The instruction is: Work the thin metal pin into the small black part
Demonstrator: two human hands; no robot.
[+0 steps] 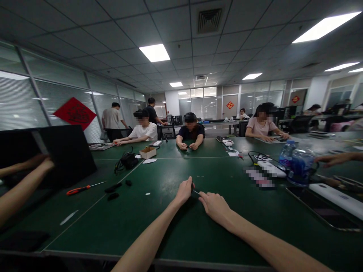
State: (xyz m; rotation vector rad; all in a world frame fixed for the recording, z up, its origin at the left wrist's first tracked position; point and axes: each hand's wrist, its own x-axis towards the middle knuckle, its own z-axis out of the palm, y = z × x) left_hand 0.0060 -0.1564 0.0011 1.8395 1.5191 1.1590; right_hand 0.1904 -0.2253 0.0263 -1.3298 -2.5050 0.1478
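Observation:
Near the middle of the green table (167, 223), my left hand (185, 190) is closed around a small dark thing, mostly hidden by the fingers. My right hand (214, 204) is just to its right, its fingers pinched together at the end of a thin, shiny strip (196, 193) that spans the gap between the hands. What the strip belongs to is too small to tell. Both hands are just above the tabletop. Left of them lie a small white scrap (148, 193) and several black pieces (113, 187).
An orange-handled screwdriver (78, 190) lies at the left, with a cardboard box (148, 152) and black cable bundle (127, 160) farther back. Bottles (302, 164) and a dark tablet (321, 207) are at the right. Other people's arms reach in from both sides; several people sit across.

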